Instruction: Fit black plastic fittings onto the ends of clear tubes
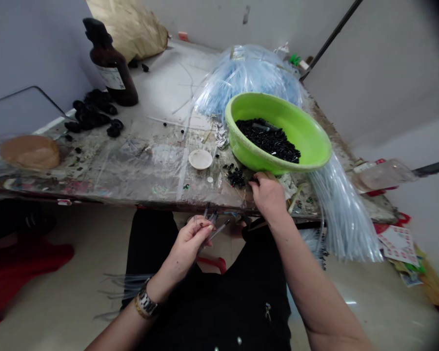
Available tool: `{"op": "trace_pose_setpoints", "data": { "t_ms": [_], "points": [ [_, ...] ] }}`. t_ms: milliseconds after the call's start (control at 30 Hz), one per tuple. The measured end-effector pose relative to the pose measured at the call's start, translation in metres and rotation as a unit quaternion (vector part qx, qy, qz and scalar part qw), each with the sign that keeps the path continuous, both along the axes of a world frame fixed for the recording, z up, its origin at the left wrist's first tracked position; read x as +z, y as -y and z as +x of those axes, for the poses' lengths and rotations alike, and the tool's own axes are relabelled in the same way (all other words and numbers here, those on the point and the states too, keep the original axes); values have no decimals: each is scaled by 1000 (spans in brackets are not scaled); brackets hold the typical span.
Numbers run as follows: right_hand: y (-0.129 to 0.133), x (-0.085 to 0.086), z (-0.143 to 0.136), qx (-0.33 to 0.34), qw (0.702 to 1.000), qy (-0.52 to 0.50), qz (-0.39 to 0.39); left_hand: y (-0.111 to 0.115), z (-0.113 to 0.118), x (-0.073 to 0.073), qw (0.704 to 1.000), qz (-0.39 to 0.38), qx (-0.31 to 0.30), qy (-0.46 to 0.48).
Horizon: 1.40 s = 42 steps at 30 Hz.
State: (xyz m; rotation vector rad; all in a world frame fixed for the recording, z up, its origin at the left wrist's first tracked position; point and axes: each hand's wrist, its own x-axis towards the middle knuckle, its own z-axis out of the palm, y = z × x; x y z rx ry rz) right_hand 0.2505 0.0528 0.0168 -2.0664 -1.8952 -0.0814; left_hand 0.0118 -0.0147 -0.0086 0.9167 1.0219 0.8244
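My left hand (190, 239) is closed around several thin clear plastic tubes (218, 231), just in front of the table edge. Some tube ends look dark, and their other ends trail out behind my wrist. My right hand (270, 196) rests at the table's front, its fingertips pinched together beside a small pile of black pieces (236, 176). What lies between those fingertips is too small to make out. Right behind this hand stands a green basin (314, 146), and many small black pieces (269, 141) fill its bottom.
A big bundle of clear tubes (249, 73) lies behind the basin; more tubes (346, 214) hang over the front edge. A small white dish (200, 159) sits mid-table. Leftward are a brown bottle (113, 73), black lumps (91, 112) and a round tan block (29, 152).
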Motion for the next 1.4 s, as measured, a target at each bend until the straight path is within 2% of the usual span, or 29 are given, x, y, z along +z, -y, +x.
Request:
{"op": "trace_pose_setpoints", "data": {
  "t_ms": [167,300,500,700,900,1100,1267,1400],
  "points": [
    [-5,-12,2,-10,1000,8,13,1,-1,-2,999,-33,25,18],
    [0,-12,5,-10,997,-72,37,2,-2,-3,998,-40,34,32],
    [10,7,-7,29,954,-295,53,-1,-2,-1,996,-52,48,46],
    [-4,27,-34,98,923,-369,53,-3,-5,2,995,-59,62,47],
    [-33,33,-60,159,934,-316,51,-4,-8,4,994,-63,69,49],
    [-67,35,-76,219,956,-187,47,-4,-11,3,993,-75,69,64],
    [-82,39,-85,221,974,-40,8,-4,-12,2,992,-73,79,69],
    [-87,42,-95,213,975,64,-21,-5,-12,2,991,-72,83,73]
  ]
}}
